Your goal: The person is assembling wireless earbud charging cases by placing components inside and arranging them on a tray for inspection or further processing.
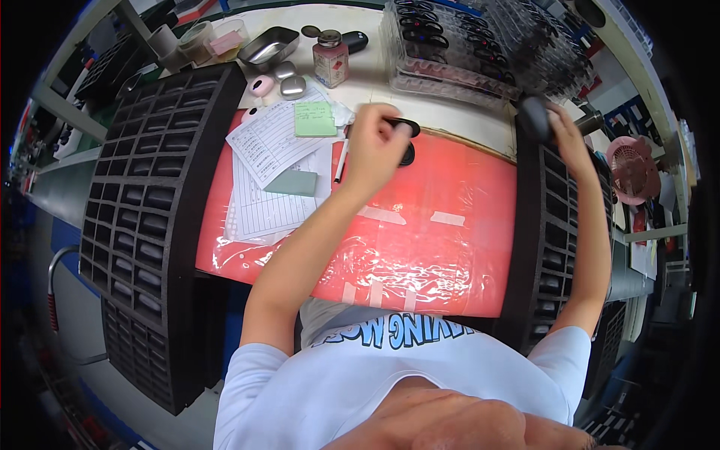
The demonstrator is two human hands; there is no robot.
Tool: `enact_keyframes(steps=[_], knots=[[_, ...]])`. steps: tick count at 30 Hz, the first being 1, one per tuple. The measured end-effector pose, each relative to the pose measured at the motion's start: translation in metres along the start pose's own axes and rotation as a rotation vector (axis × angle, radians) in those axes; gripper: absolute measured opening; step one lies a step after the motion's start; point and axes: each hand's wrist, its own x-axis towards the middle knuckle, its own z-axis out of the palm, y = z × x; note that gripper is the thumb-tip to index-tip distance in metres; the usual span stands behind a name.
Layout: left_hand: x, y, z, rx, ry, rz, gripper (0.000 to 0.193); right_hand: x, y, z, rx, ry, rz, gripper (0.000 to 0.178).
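Observation:
My left hand (373, 150) is over the far part of the red mat (465, 180), its fingers curled round a small black piece (407, 125). Just below those fingers, a dark round piece (408, 155) shows on the mat, partly hidden by the hand. At the right, my right hand (570, 142) grips a smooth, black, oval case (533, 118). That case is held above the far end of the right black foam tray (529, 165) and is slightly blurred.
A larger black compartment tray (187, 142) stands at the left. Papers (274, 142), a green note pad (315, 120) and a pen (341, 161) lie on the mat's left side. Behind are a pump bottle (330, 60), a metal dish (268, 48) and clear trays (450, 82).

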Motion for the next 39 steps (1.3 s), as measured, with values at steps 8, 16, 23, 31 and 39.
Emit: enact_keyframes(steps=[8,16,23,31,39], knots=[[-0.024,0.012,0.027,-0.461,-0.260,-0.146,0.066,-0.041,-0.109,0.134,0.511,-0.545,-0.228,0.049],[-0.016,0.010,0.020,-0.426,-0.277,-0.119,0.059,-0.030,-0.093,0.150,0.901,-0.416,0.026,0.046],[-0.024,-0.019,0.020,0.651,-0.261,0.356,0.045,-0.004,-0.039,0.160,0.159,-0.213,-0.186,0.026],[-0.022,-0.036,0.013,0.751,-0.356,0.391,0.020,-0.005,-0.078,0.159,-0.093,-0.050,-0.345,0.024],[-0.016,-0.014,0.015,0.570,-0.181,0.462,0.014,0.115,-0.126,0.156,-0.416,0.272,-0.680,0.025]])
